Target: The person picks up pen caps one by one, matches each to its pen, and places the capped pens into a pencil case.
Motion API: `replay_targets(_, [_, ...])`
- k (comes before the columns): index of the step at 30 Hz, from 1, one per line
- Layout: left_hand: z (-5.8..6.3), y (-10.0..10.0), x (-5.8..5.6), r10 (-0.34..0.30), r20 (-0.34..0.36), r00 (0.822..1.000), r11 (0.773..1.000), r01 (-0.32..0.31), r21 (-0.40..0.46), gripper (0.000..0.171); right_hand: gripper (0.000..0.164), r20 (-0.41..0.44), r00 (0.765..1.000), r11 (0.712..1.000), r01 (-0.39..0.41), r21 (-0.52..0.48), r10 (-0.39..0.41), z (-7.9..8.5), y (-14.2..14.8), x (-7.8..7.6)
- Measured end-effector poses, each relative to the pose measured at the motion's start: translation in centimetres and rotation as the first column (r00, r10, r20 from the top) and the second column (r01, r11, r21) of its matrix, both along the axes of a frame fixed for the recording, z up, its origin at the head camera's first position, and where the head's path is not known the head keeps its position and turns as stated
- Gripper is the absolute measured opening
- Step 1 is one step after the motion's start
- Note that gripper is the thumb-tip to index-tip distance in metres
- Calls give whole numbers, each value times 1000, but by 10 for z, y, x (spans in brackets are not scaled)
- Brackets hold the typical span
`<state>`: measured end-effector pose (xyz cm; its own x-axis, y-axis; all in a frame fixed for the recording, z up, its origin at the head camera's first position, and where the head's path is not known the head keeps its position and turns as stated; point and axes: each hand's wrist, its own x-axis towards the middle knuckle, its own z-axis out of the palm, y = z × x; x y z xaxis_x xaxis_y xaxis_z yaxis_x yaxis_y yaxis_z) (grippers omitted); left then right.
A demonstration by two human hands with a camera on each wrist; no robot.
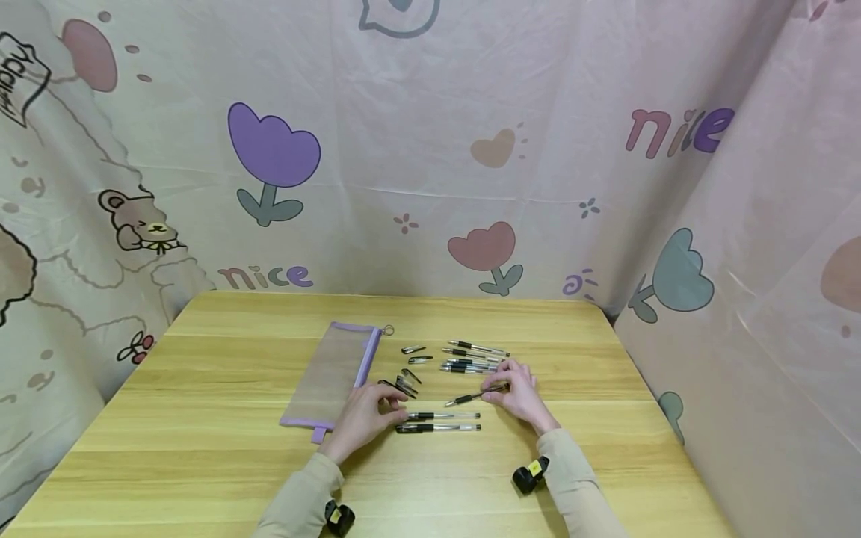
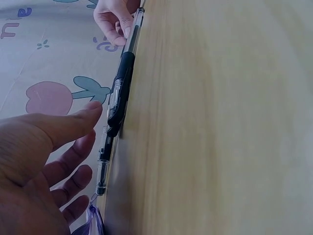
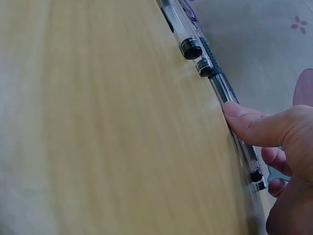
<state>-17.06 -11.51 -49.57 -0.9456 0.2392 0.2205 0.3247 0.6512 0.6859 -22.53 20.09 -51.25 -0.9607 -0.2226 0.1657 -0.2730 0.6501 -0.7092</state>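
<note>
My right hand [image 1: 514,392] pinches an uncapped gel pen [image 1: 464,400] near its rear end, its tip pointing left. In the right wrist view the thumb [image 3: 244,120] lies against the clear barrel. My left hand [image 1: 366,415] is beside the cap ends of two capped pens [image 1: 447,428], its fingers loosely bent. The left wrist view shows a gap between the left thumb [image 2: 78,125] and fingers, with nothing held there. Several loose black pen caps [image 1: 406,386] lie just beyond the left hand. Several uncapped pens [image 1: 474,355] lie beyond the right hand.
A mesh zip pouch [image 1: 329,373] with purple edging lies flat to the left, partly behind the left hand. Everything rests on a wood-grain table [image 1: 202,388]. A printed curtain [image 1: 377,164] hangs behind the table and along its sides.
</note>
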Motion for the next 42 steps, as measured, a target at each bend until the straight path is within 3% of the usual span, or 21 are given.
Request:
replay_targets(23, [0, -1, 1, 17, 34, 999, 999, -19, 45, 29, 13, 14, 1000, 999, 8, -45, -7, 5, 2, 3])
replay_targets(29, [-1, 0, 1, 0, 37, 999, 992, -5, 130, 41, 12, 44, 999, 995, -4, -102, 9, 6, 3, 6])
replay_targets(35, [-2, 0, -1, -1, 35, 999, 990, -4, 140, 51, 16, 40, 997, 984, -57, -168, 64, 6, 5, 8])
replay_targets(42, [-1, -2, -6, 28, 35, 999, 990, -32, 138, 50, 16, 29, 995, 962, -84, -260, 95, 7, 8, 8])
